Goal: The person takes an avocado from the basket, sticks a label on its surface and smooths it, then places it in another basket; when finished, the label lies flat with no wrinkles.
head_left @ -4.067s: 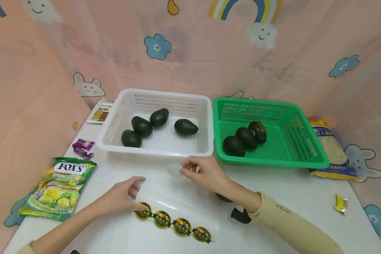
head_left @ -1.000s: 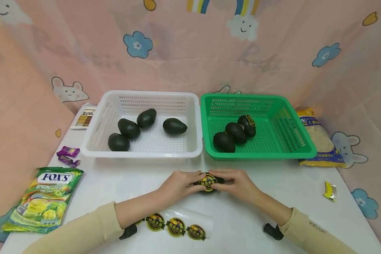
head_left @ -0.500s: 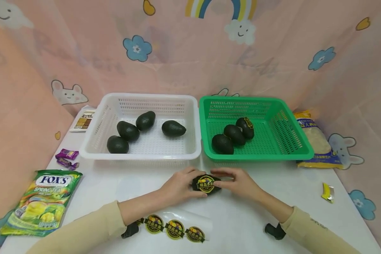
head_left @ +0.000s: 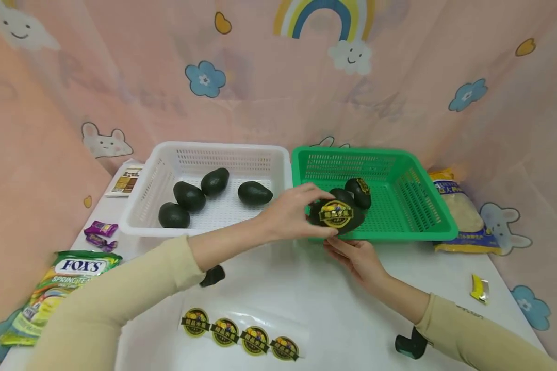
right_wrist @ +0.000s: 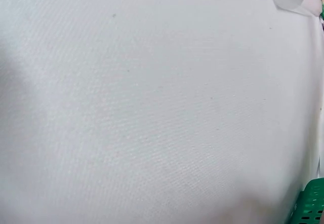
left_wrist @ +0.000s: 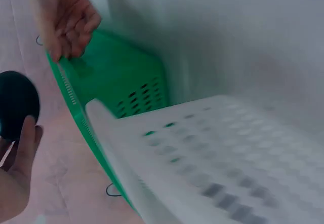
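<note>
My left hand (head_left: 293, 212) holds a dark avocado (head_left: 353, 219) by its end, between thumb and fingers, over the front rim of the green basket (head_left: 408, 235). A round black-and-gold sticker (head_left: 336, 213) faces up on the avocado. Close below the left thumb is my right hand (head_left: 359, 260), its fingers loosely bent by the basket's front rim with no object seen in them. The left wrist view has the held avocado (left_wrist: 17, 105) at the left edge and the right hand (left_wrist: 68, 24) near the green rim. Inside the green basket, avocados (head_left: 358, 193) are partly hidden behind the held one.
Several avocados (head_left: 189, 196) lie in the white basket (head_left: 204, 233) on the left. A clear sheet with several round stickers (head_left: 225, 332) lies in front. A green candy bag (head_left: 58, 293), purple candies (head_left: 100, 229), a yellow packet (head_left: 479, 288) and a yellow-blue bag (head_left: 464, 211) lie around.
Earlier the right hand was by the sticker sheet; then both hands held the stickered avocado on the table. Now the left hand has carried it up to the green basket, and the right hand has come off it.
</note>
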{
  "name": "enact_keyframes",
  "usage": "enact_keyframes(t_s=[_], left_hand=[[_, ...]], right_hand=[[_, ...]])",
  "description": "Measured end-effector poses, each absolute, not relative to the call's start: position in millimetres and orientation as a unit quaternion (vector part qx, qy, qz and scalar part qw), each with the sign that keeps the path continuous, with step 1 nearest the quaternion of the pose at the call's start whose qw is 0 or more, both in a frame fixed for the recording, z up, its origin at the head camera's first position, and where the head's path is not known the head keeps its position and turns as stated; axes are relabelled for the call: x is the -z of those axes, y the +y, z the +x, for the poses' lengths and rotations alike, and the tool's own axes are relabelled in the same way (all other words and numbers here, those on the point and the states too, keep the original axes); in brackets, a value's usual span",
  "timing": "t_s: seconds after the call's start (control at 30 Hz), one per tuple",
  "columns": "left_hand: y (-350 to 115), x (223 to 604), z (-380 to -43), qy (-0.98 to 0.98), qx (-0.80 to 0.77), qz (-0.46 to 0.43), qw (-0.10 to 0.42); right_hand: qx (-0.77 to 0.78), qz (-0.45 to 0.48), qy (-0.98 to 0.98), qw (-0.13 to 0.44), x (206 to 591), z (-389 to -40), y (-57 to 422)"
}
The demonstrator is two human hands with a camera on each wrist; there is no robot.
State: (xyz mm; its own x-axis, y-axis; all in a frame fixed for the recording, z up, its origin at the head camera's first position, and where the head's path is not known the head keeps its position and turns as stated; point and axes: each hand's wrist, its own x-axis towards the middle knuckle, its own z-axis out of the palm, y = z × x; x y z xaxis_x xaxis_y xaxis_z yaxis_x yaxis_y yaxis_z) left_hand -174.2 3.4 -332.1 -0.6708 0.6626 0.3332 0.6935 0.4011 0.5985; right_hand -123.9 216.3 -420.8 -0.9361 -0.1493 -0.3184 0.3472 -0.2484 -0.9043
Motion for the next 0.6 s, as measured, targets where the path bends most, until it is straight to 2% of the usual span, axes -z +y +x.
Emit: enact_keyframes(t_s=[0.2, 0.3, 0.47, 0.53, 0.6], left_hand=[[58.6, 335.3, -203.0, -0.890, 0.259, -0.366, -0.086], [63.8, 344.4, -201.3, -0.883, 0.265, -0.374, -0.103], [35.2, 353.3, -182.9, -0.829, 0.373, -0.411, -0.068], [13.1, 359.1, -169.6, -0.802, 0.420, -0.415, -0.088], [-13.1, 368.3, -154.1, -0.779, 0.465, -0.395, -0.142]], right_hand=[[0.757, 0.073, 0.634, 0.142, 430.5, -125.5, 217.6], [0.748, 0.072, 0.644, 0.142, 431.6, -125.2, 217.9], [0.750, 0.067, 0.645, 0.127, 432.6, -124.1, 218.2], [0.750, 0.064, 0.647, 0.120, 433.1, -123.8, 217.3], [0.750, 0.060, 0.647, 0.118, 433.4, -123.8, 216.4]])
